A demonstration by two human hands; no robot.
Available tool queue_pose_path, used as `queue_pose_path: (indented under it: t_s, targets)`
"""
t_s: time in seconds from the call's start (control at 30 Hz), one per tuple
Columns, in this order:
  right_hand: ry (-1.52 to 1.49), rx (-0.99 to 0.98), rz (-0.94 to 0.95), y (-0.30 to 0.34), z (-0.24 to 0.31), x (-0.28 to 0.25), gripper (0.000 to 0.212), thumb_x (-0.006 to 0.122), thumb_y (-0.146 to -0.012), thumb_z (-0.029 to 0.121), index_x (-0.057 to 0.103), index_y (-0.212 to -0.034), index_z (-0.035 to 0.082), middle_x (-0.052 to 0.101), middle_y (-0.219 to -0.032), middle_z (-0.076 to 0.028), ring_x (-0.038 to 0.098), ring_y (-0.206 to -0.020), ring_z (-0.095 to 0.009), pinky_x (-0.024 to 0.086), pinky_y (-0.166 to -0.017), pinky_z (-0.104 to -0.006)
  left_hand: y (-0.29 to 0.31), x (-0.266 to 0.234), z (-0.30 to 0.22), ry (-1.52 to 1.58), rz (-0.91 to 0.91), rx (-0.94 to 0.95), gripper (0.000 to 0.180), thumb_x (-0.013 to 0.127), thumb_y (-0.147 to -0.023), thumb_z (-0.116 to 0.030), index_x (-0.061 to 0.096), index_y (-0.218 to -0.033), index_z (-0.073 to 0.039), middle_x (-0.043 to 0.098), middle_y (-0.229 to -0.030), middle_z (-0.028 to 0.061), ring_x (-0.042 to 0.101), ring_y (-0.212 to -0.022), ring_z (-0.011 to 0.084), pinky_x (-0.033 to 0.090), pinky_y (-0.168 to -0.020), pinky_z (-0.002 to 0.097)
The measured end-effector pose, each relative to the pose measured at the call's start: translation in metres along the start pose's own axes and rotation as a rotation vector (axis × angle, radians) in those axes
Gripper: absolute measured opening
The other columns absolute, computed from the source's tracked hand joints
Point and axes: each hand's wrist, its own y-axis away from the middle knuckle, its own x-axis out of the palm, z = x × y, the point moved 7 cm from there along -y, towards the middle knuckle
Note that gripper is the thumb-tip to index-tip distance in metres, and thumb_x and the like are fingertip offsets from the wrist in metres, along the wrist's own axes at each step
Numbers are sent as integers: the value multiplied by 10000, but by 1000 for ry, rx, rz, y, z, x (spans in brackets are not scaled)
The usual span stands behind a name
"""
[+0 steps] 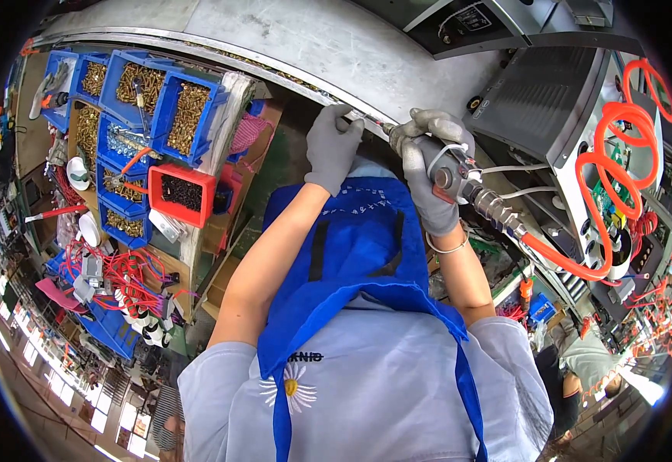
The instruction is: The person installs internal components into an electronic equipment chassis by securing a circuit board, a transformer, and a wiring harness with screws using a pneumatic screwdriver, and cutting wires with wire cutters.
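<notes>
In a grey work glove, my right hand (426,158) is wrapped round an air screwdriver (451,179), whose bit points left toward my other hand. A red coiled air hose (563,263) runs from its back end to the right. My left hand (333,148), also gloved, is closed in a pinch at the near edge of the metal worktop (274,35). Something small and pale shows at its fingertips, close to the bit, but its kind is too small to make out. Both hands are near each other, in front of my blue apron (359,231).
On the left, blue bins (189,115) hold brass-coloured screws, and a red bin (182,194) holds black ones. Bundled red wires (132,273) lie nearer me. A dark metal housing (532,100) stands at the right. Another person (590,358) is at the lower right.
</notes>
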Motion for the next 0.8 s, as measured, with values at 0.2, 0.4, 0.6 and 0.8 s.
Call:
queue_pose_path:
  t_s: [0.2, 0.4, 0.6, 0.8]
  targets:
    - [106, -124, -18, -2, 14, -1, 430, 592, -812, -64, 401, -1181, 49, 543, -1108, -149, 597, -954, -196, 500, -933, -410, -2, 11, -12, -312, -7, 162, 381, 772, -742, -277, 660, -1032, -56, 653, -870, 105, 631, -765, 268, 508, -722, 381]
    - [17, -77, -29, -3, 11, -1, 443, 561, -810, -104, 400, -1190, 57, 539, -1118, -162, 594, -965, -196, 526, -876, -394, -5, 13, -20, -391, -41, 214, 370, 772, -742, -325, 656, -992, -78, 667, -941, 121, 651, -820, 306, 517, -729, 410]
    - [13, -52, -3, -2, 9, -2, 458, 564, -809, -100, 399, -1201, 69, 530, -1130, -162, 592, -972, -199, 522, -879, -398, -4, 14, -20, -419, -22, 192, 343, 762, -748, -317, 654, -990, -99, 664, -947, 120, 660, -822, 308, 524, -714, 418]
    - [102, -108, -2, -3, 24, -1, 446, 570, -811, -85, 406, -1192, 78, 530, -1125, -162, 588, -998, -217, 482, -948, -436, -4, 15, -20, -406, -1, 185, 333, 760, -747, -305, 656, -985, -96, 661, -928, 117, 658, -797, 307, 525, -707, 417]
